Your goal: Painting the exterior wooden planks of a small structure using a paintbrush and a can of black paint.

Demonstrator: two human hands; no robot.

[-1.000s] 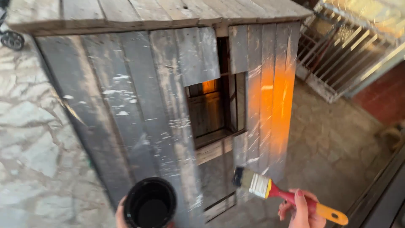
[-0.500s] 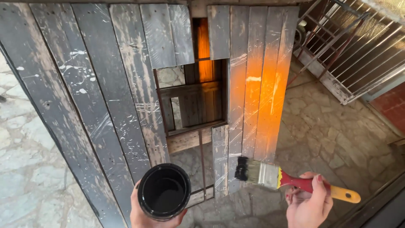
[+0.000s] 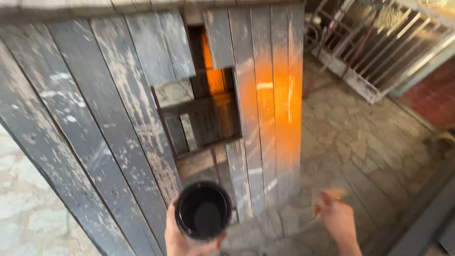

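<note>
Head view: left hand (image 3: 187, 237) grips a black paint can (image 3: 203, 210); right hand (image 3: 337, 219) (blurred) clutches a brush handle (image 3: 335, 193).

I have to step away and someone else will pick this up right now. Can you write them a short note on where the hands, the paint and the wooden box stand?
Left hand: holds the round black paint cup from below, upright, dark paint inside, in front of the box.
Right hand: closed, blurred by motion; a yellowish handle tip shows above it, the brush head cannot be made out.
Weathered grey plank box: stands on stone paving, with an open window gap in its front.
Done: the planks look worn and scuffed; no fresh wet coat is visible.
Left: the visible front face appears unpainted.
</note>
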